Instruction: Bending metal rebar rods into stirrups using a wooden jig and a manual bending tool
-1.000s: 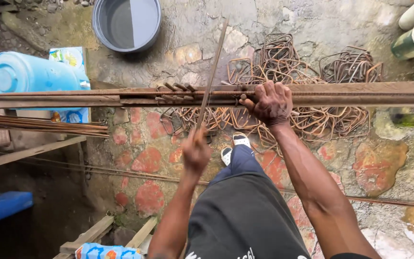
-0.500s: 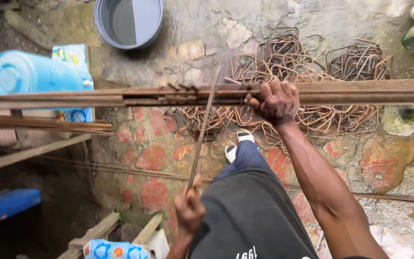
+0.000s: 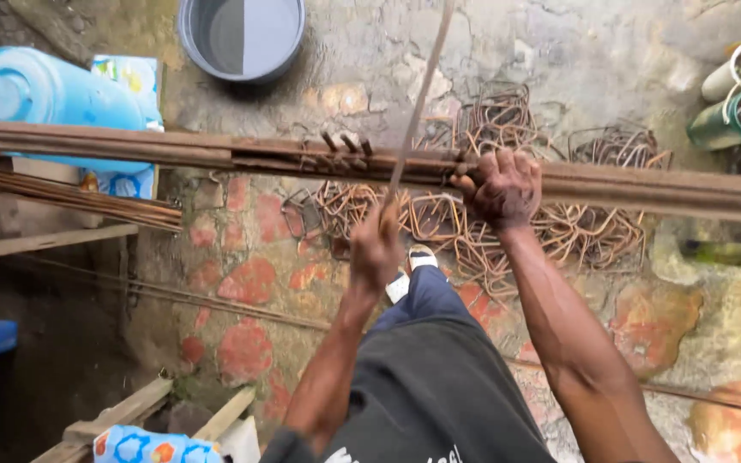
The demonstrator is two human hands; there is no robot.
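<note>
Rod point(image 3: 418, 103) clamped in left hand point(image 3: 376, 249), rising toward 12 o'clock | right hand point(image 3: 503, 184) clenched on rusty bar bundle point(image 3: 216, 153)

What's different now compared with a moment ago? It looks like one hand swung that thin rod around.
The left hand, gripping the thin rod, dropped low toward the body half a second ago and has now swung back up toward the beam. The right hand stayed clamped on the beam, and the pile of bent wire loops below lies as before.
</note>
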